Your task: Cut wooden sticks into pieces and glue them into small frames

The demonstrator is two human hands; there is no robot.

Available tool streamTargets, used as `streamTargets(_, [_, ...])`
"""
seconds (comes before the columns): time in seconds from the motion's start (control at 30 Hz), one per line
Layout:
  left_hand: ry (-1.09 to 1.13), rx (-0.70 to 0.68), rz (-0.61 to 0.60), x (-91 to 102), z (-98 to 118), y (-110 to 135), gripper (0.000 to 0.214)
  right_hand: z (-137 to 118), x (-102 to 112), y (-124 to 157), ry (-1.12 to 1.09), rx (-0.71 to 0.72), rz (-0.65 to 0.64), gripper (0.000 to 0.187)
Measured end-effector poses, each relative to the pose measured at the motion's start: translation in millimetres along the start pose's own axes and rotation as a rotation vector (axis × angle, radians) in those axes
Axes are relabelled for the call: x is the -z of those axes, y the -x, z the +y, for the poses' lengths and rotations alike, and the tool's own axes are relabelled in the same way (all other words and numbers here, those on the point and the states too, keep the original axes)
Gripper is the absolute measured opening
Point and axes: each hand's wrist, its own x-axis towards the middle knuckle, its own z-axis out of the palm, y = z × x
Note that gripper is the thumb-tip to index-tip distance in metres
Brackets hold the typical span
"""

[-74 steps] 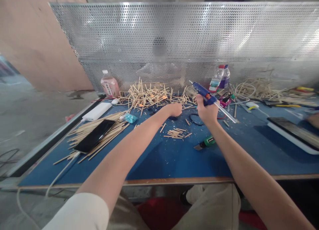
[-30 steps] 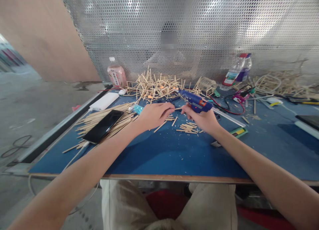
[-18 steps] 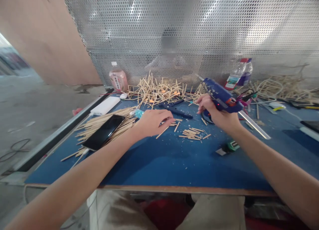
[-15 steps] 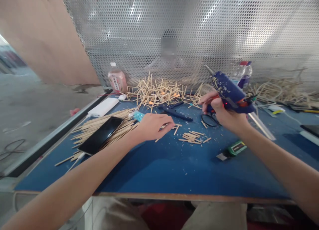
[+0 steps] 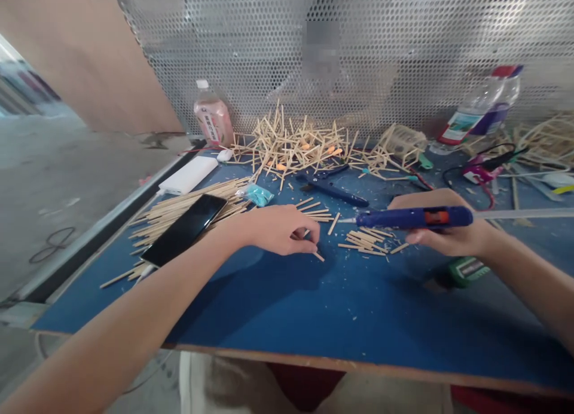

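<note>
My left hand point(image 5: 280, 228) rests on the blue table point(image 5: 287, 306) with its fingers pinched on a short wooden stick point(image 5: 316, 255). My right hand point(image 5: 448, 229) is closed round a blue hot glue gun point(image 5: 412, 217), held level with its nozzle pointing left toward the left hand. A small heap of short cut sticks point(image 5: 365, 239) lies between the two hands, just under the gun's tip.
A bundle of long sticks point(image 5: 197, 202) with a black phone point(image 5: 185, 229) on it lies at left, beside a white power bank point(image 5: 188, 175). A tangle of glued sticks point(image 5: 296, 145), blue pliers point(image 5: 334, 190), a pink bottle point(image 5: 213, 120), clear bottles point(image 5: 482, 106) and a green cutter point(image 5: 464, 270) stand behind and right.
My right hand has brought the glue gun down from a raised tilt to level, nozzle pointing left. My left hand has drawn a short stick nearer to me.
</note>
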Motion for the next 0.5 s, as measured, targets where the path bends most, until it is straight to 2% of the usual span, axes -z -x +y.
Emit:
streamTargets(0.1, [0.138, -0.019, -0.081, -1.2, 3.3, -2.1, 0.015, -1.8, -2.8, 1.9, -0.067, 0.022, -0.114, 0.019])
streamTargets(0.2, [0.15, -0.037, -0.088, -3.7, 4.9, -4.9, 0.014, -3.7, -8.0, 3.1, -0.032, 0.082, -0.194, 0.02])
streamTargets(0.27, [0.151, -0.03, -0.095, -4.9, 5.1, -6.3, 0.013, -4.3, -11.8, 4.0, -0.041, 0.119, -0.24, 0.014])
streamTargets(0.4, [0.155, -0.02, -0.104, -5.7, 3.9, -7.9, 0.012, -4.8, -19.1, 5.1, -0.1, 0.172, -0.271, 0.018])
streamTargets(0.47, [0.166, -0.017, -0.106, -5.6, 2.9, -8.2, 0.012, -4.9, -22.6, 5.4, -0.081, 0.177, -0.322, 0.015])
streamTargets(0.5, [0.17, -0.016, -0.107, -5.5, 2.3, -8.4, 0.013, -4.9, -24.4, 5.7, -0.041, 0.168, -0.317, 0.019])
